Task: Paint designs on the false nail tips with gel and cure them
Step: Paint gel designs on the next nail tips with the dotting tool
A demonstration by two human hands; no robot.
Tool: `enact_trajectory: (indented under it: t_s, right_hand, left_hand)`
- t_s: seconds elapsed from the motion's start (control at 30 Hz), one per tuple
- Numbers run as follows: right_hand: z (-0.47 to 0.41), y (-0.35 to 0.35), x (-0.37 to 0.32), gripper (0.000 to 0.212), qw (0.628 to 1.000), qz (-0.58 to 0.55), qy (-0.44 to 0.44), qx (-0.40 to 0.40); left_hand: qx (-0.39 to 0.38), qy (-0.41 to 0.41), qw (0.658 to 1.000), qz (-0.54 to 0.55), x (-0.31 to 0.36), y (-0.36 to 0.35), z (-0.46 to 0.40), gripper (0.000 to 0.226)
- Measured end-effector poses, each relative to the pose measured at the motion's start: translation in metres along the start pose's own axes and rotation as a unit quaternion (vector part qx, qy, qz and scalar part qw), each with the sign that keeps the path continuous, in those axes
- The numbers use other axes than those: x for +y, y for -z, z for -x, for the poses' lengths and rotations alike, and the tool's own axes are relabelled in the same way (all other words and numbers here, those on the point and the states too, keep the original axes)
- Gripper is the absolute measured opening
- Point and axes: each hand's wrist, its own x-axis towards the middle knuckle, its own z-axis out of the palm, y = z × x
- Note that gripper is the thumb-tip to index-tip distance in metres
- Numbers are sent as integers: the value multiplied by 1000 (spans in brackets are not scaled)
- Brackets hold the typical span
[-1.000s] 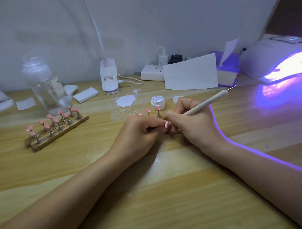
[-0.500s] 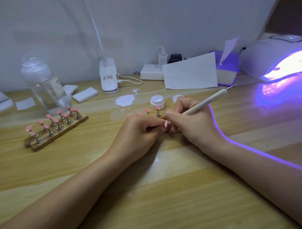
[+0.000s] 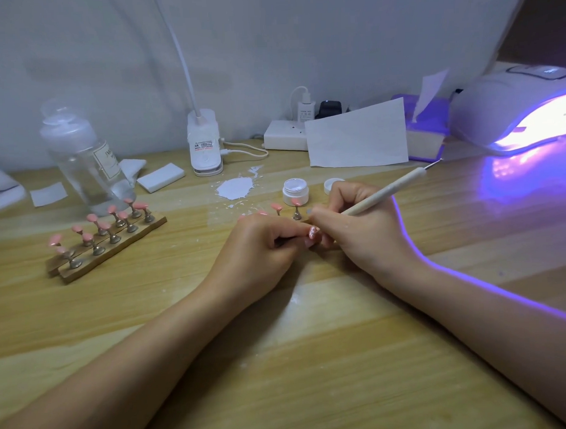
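Just before the gel jar [image 3: 295, 191]: left hand [image 3: 260, 247] pinches a nail tip [image 3: 312, 232]; right hand [image 3: 356, 231] grips the dotting pen [image 3: 386, 191]. Bottle [image 3: 84, 157] label apparently illegible.

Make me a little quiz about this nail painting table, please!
1. True or false: the curing lamp is switched off.
2. Which hand holds the dotting pen? A) left hand B) right hand
3. Fill in: the small gel jar behind the hands has its lid ____.

Key: 1. False, it glows purple. 2. B. 3. Off; the lid lies beside it.
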Motion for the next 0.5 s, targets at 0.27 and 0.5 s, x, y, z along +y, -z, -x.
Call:
enact_trajectory:
  t_s: [0.27, 0.5]
  right_hand:
    - [0, 0, 0, 41, 1000, -4, -5, 4]
    - [1, 0, -1, 39, 1000, 0, -6, 0]
  left_hand:
    - [1, -2, 1000, -4, -1, 0, 1, 16]
    - [2, -1, 1000, 4, -1, 0, 0, 16]
